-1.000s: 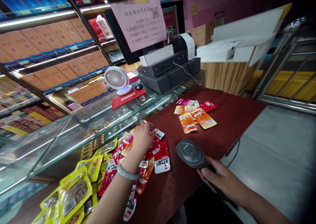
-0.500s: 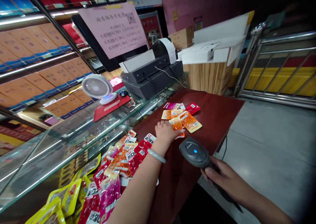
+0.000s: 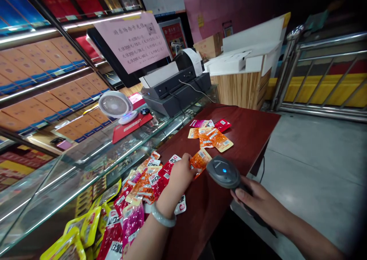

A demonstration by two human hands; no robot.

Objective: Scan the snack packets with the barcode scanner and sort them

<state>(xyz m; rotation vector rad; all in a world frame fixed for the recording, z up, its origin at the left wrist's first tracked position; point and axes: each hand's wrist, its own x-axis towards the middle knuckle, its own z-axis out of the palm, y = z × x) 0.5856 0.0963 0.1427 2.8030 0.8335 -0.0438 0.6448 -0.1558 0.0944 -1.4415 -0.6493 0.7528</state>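
My left hand, with a pale bangle on its wrist, grips the lower edge of an orange snack packet just above the dark red tabletop. The fingertips under the packet are partly hidden. My right hand is wrapped round the handle of a dark grey barcode scanner, its blue light lit and its head close to the packet's right side. Beyond the packet lies a small group of orange, pink and red packets. Left of my left hand spreads a heap of red, orange and purple packets.
Yellow packets lie at the lower left by the glass counter. A white fan, a red mat and a dark printer-like machine stand on the glass. A metal railing is at right.
My left hand has drawn back from the far group toward the heap, bringing an orange packet beside the scanner. My right hand and the scanner have hardly moved.
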